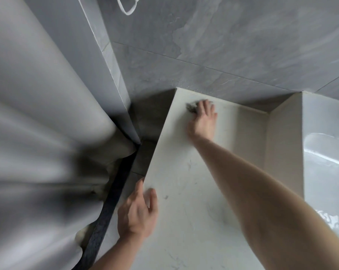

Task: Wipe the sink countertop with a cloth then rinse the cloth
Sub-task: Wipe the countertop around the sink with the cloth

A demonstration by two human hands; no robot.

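Observation:
The pale marbled countertop (184, 172) runs from the near edge to the grey tiled wall. At its far left corner my right hand (202, 119) presses flat on a small grey cloth (191, 107), which shows only past the fingertips. My left hand (138, 209) rests on the counter's left edge, thumb over the side and fingers on top, holding nothing. The white sink basin (328, 152) lies at the right, its surface wet and glossy.
A grey shower curtain (38, 133) hangs in folds close on the left. A dark speckled threshold strip (106, 217) runs between the curtain and the counter. A raised ledge (285, 145) separates the counter from the sink. Grey wall tiles (223, 45) stand behind.

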